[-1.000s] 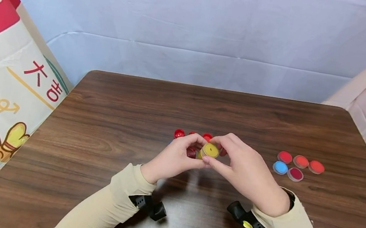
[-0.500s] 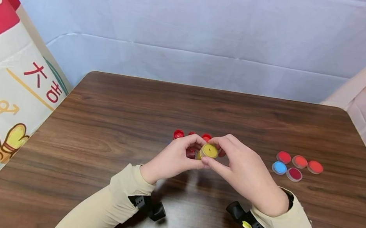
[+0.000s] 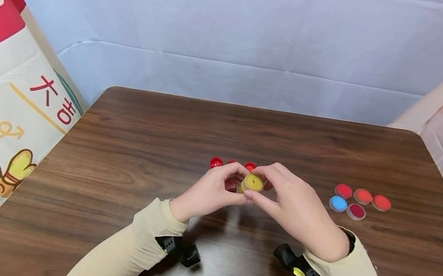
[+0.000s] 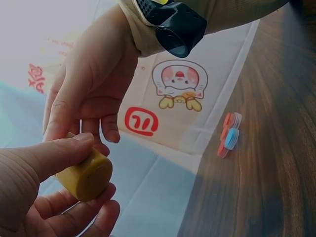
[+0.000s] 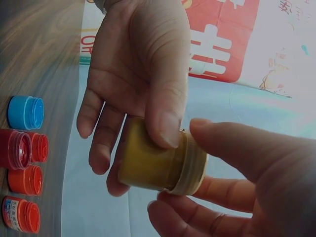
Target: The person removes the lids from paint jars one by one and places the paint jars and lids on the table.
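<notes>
My left hand (image 3: 214, 189) grips the body of a small yellow paint jar (image 5: 148, 158) between thumb and fingers. The thumb and fingers of my right hand (image 3: 297, 209) pinch its ridged clear-rimmed lid (image 5: 190, 165), which sits on the jar's mouth. The jar is held up over the table, its lid facing up and toward the right hand. In the left wrist view the rounded yellow base (image 4: 94, 177) shows between the fingers. Lidless paint jars stand behind the hands: a blue jar (image 5: 22, 112), a dark red jar (image 5: 11, 149) and several red or orange ones, partly hidden in the head view.
Loose lids lie to the right on the wooden table (image 3: 164, 120): a blue lid (image 3: 338, 203), a dark red lid (image 3: 356, 211) and several red or orange lids, one being a red lid (image 3: 344, 190). Printed cloth hangs at both sides, and a pale sheet (image 3: 237, 35) behind.
The hands keep their hold on the yellow jar and its lid with almost no movement. The whole head view shifts very slightly.
</notes>
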Available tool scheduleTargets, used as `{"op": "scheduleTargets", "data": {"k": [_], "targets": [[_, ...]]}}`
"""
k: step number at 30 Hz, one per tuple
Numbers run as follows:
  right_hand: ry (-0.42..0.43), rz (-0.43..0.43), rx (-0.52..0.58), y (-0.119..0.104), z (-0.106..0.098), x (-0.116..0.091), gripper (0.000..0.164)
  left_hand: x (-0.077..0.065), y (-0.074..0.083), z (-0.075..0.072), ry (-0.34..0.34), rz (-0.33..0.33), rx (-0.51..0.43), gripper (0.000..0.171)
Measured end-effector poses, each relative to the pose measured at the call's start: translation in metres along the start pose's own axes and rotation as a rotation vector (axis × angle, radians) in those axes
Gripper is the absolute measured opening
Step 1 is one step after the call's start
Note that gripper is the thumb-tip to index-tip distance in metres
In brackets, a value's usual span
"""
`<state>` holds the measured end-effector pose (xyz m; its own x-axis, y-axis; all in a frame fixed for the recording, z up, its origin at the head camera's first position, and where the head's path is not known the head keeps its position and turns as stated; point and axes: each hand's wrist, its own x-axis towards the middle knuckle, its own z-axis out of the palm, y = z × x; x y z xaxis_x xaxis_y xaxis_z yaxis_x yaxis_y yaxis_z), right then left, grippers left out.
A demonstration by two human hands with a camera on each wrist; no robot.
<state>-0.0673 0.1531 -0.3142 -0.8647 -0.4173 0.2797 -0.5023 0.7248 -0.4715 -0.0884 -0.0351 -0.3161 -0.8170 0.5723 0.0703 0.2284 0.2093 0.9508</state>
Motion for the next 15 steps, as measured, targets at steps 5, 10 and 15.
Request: {"op": "scheduleTargets", "data": {"k": [5,10,15], "targets": [[-0.019,-0.061,0.028,0.001,-0.001,0.0,0.036,0.006,-0.025,0.001,0.011,0.014,-0.023,0.032],[-0.062,-0.073,0.075,0.001,-0.004,0.0,0.044,0.009,-0.036,0.001,0.017,0.031,0.001,0.035],[-0.032,-0.022,0.078,0.0,-0.003,0.0,0.05,0.009,-0.036,0.001,0.009,0.042,0.017,0.032]]}}
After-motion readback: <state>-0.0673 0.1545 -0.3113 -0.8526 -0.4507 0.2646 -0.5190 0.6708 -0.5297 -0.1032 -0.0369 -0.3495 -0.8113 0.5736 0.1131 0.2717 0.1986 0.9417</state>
